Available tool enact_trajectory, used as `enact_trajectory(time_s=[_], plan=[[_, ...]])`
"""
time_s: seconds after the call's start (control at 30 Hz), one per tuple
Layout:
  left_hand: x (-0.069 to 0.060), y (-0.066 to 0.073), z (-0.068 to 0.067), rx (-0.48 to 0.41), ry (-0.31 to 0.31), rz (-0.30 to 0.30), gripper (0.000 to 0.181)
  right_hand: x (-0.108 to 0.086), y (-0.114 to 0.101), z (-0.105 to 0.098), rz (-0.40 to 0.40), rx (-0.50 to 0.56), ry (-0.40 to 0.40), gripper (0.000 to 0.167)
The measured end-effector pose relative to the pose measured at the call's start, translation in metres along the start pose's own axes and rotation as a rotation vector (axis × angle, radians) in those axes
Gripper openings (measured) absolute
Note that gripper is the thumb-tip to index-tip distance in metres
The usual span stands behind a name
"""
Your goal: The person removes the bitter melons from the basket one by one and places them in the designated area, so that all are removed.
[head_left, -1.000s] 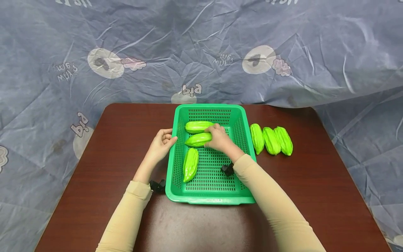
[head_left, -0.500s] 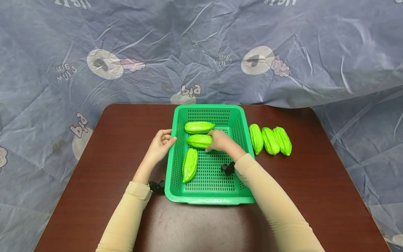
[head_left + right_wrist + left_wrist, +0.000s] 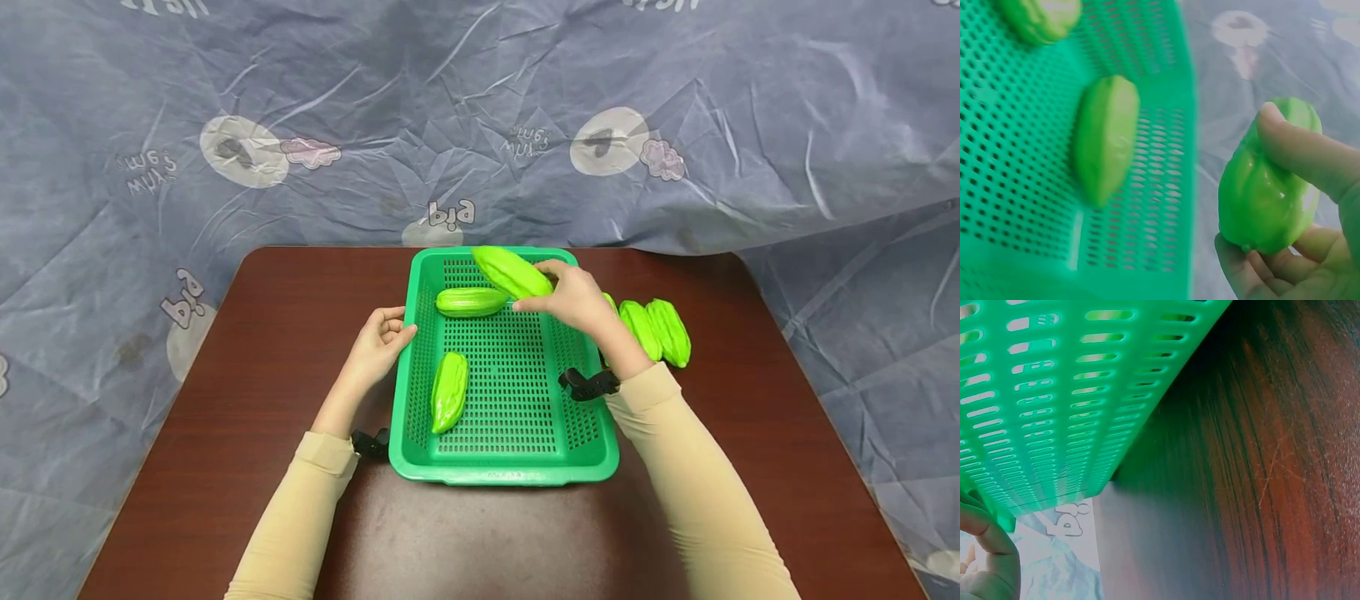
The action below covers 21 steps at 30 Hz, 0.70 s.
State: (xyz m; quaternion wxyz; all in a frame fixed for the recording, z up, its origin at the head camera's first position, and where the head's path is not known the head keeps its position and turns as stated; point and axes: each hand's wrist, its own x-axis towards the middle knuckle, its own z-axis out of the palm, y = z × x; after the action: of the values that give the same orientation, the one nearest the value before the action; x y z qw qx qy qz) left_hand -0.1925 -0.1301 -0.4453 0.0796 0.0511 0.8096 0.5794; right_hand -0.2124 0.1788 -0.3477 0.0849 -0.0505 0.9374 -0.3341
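In the head view my right hand [image 3: 576,298] grips one end of a green ridged gourd [image 3: 513,272], raised over the back right part of the green basket [image 3: 401,400]. The right wrist view shows thumb and fingers around that gourd [image 3: 1269,187]. My left hand [image 3: 381,343] pinches the basket's left rim, and its curled fingers [image 3: 999,556] show at the corner of the left wrist view. Inside the basket, one gourd [image 3: 471,302] lies crosswise near the back and another [image 3: 450,392] lies lengthwise at the left.
Right of the basket, several gourds [image 3: 667,332] lie side by side on the brown table [image 3: 750,433], one partly hidden by my right hand. A grey patterned cloth [image 3: 375,100] hangs behind the table.
My right hand has lifted the middle gourd off the basket floor and moved it up, back and to the right. The left hand has stayed on the rim.
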Motion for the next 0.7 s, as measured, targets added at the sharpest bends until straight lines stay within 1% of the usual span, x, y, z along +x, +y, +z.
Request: enact_trajectory(time_s=[0.17, 0.3, 0.37, 0.47, 0.53, 0.6, 0.7], plan=[[0.000, -0.001, 0.000, -0.005, 0.008, 0.001, 0.051, -0.024, 0.013, -0.027, 0.039, 0.095, 0.098, 0.079], [0.000, 0.000, 0.000, -0.010, 0.008, -0.002, 0.051, -0.049, 0.033, -0.043, 0.085, 0.147, 0.167, 0.079], [0.000, -0.001, 0.000, -0.012, 0.007, 0.003, 0.051, -0.063, 0.046, -0.048, 0.117, 0.150, 0.186, 0.081], [0.001, -0.001, 0.000, -0.018, 0.003, 0.008, 0.051, -0.081, 0.067, -0.050, 0.178, 0.149, 0.197, 0.085], [0.001, -0.001, 0.000, -0.023, -0.001, 0.007, 0.052, -0.093, 0.082, -0.047, 0.217, 0.145, 0.199, 0.087], [0.000, -0.001, 0.000, -0.030, -0.002, 0.003, 0.052, -0.102, 0.095, -0.042, 0.251, 0.128, 0.198, 0.089], [0.000, -0.001, 0.000, -0.039, -0.003, -0.007, 0.053, -0.115, 0.110, -0.030, 0.300, 0.100, 0.176, 0.093]])
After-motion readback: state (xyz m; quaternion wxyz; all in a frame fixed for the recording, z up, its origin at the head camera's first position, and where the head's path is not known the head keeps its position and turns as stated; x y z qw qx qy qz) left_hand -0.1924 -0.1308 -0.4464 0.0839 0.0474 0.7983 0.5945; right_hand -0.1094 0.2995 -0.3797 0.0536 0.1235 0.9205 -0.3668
